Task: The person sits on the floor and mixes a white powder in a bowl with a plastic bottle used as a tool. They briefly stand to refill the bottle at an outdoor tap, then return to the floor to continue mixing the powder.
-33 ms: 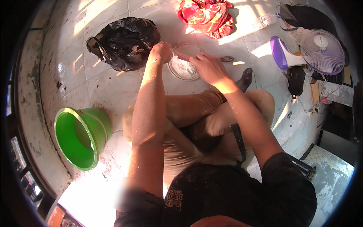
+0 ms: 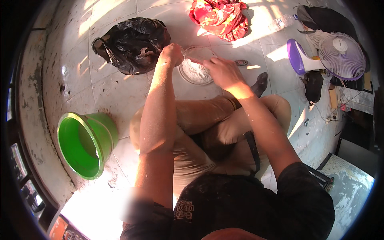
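Observation:
A round, see-through tub (image 2: 196,83) on the floor ahead of my crossed legs holds white powder (image 2: 196,72). My left hand (image 2: 171,55) is closed at the tub's left edge; what its fingers hold, if anything, is too small to make out. From the right, my right hand (image 2: 225,73) reaches over the tub, its fingers closed on a thin reddish strip (image 2: 195,61) that spans the powder toward my left hand. Past the right hand's knuckles shows a grey handle end with a hole (image 2: 241,63). Whether it belongs to the strip, I cannot tell.
A black plastic bag (image 2: 134,44) lies beside my left hand. A green bucket (image 2: 80,146) is tipped toward the left. Red patterned cloth (image 2: 219,18) lies beyond the tub. To the right are a purple-and-white fan (image 2: 340,54), a plastic bottle (image 2: 282,22) and a dark bag (image 2: 334,20).
My right hand has shifted very slightly to the right. The reddish strip now shows narrower. My left hand stays by the tub's edge.

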Available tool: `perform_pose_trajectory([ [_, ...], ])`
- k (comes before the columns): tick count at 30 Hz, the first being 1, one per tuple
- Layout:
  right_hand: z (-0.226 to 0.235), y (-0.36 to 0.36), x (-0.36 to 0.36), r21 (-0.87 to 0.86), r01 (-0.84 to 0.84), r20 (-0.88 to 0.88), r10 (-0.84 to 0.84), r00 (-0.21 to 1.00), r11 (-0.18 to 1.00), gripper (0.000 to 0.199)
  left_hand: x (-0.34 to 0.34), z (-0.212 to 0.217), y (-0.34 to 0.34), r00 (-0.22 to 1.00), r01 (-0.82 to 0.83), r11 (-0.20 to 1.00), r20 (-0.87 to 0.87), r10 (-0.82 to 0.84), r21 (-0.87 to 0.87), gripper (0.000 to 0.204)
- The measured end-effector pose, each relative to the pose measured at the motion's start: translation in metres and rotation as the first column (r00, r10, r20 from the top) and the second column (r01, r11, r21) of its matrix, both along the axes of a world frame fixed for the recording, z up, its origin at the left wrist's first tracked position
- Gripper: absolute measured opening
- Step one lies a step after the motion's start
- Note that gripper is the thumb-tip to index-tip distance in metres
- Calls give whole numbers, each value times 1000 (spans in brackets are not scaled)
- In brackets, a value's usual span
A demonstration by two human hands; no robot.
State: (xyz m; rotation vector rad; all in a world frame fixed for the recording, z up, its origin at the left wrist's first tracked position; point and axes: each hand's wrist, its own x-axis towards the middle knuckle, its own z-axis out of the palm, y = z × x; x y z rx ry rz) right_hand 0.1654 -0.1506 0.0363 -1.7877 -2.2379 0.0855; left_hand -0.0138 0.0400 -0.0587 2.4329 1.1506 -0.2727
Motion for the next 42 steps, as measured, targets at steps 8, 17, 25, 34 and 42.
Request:
perform_pose_trajectory([
  [8, 38, 5, 37, -71, 124, -173, -135, 976, 990, 25, 18, 69, -36, 990, -131, 960, 24, 142, -247, 42],
  [17, 34, -5, 41, -40, 216, -331, -217, 918, 976, 26, 17, 63, -30, 994, -111, 943, -14, 112, -314, 52],
  [25, 18, -1, 41, -102, 162, -373, -188, 909, 982, 29, 3, 50, -18, 925, -165, 955, 298, 237, -246, 49],
  [34, 0, 2, 45, -54, 216, -354, -221, 909, 975, 32, 14, 49, -28, 954, -130, 980, 250, 165, -150, 48],
  [42, 19, 13, 76, -39, 244, -354, -242, 903, 969, 25, 12, 55, -16, 874, -192, 963, 412, 257, -191, 50],
])
